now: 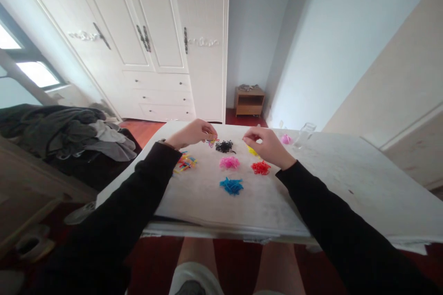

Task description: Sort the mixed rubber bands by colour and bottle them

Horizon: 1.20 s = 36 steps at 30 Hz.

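Above the table [207,207], left grip [193,132] pinching multicoloured bands [212,142], near black pile [224,146], right grip [262,142] narrow

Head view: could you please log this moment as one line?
left hand: at small multicoloured loops | right hand: near bright yellow pile | between hands: black tangled pile

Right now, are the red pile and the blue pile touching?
Apart: the head view shows white tabletop between the red pile and the blue pile.
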Available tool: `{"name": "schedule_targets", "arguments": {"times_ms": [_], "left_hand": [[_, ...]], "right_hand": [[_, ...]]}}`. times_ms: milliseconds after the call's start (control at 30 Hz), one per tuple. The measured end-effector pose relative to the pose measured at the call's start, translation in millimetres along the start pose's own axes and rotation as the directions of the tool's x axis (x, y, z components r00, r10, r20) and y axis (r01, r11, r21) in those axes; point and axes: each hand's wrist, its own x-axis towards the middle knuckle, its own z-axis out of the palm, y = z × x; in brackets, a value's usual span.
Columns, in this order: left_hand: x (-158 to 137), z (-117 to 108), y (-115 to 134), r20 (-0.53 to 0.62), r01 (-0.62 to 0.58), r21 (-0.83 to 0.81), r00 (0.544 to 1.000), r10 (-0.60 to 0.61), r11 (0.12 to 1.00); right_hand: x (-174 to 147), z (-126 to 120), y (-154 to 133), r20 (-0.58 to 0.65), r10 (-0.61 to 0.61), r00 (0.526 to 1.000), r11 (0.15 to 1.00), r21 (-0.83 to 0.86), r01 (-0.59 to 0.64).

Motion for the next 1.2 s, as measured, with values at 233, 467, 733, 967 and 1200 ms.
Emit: {"name": "schedule_targets", "arguments": {"times_ms": [233,467,733,967,1200], "left_hand": [[40,55,0,-0.062,-0.162,-0.387,0.987,0.15,0.908],[22,82,6,-0.208,-0.332,0.035,0.92,0.332,0.943],[12,69,16,-0.211,-0.466,0.071,0.857,0.47,0.882],[31,10,-41,-0.084,-0.086,0.4,0.988,0.13,0.912],[27,1,-55,0.108,-0.045,0.545,0.994,-0.017,0.837]], "right_hand": [[15,35,36,0.084,0.355,0.931,0.792,0.503,-0.347],[1,60,3,0.405,0.454,0.793,0.057,0.875,-0.48],[-3,53,3,0.367,0.592,0.717,-0.055,0.906,-0.419],[-2,36,4,0.312,0.695,0.648,-0.043,0.917,-0.396],[-2,36,2,0.314,0.7,0.642,-0.057,0.92,-0.388]]}}
